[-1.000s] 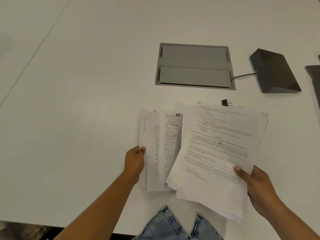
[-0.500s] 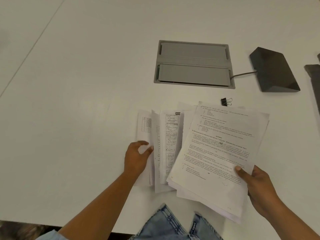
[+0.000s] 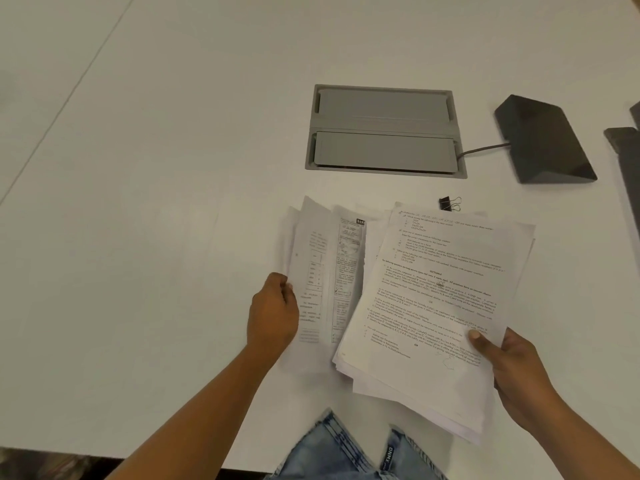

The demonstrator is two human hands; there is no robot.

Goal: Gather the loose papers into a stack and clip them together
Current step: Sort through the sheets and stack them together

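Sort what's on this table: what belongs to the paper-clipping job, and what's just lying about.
Job:
papers in the left hand, fanned
stack in the right hand, printed page on top
binder clip

Lying about:
grey cable hatch
dark wedge-shaped box with cord

Left of the papers (image 3: pixel 398 289) you have a wide bare table (image 3: pixel 138 202). Behind them sit a small clip (image 3: pixel 449 204), a grey hatch (image 3: pixel 384 131) and a dark block (image 3: pixel 543 140).

Print on papers (image 3: pixel 436 289) too small.
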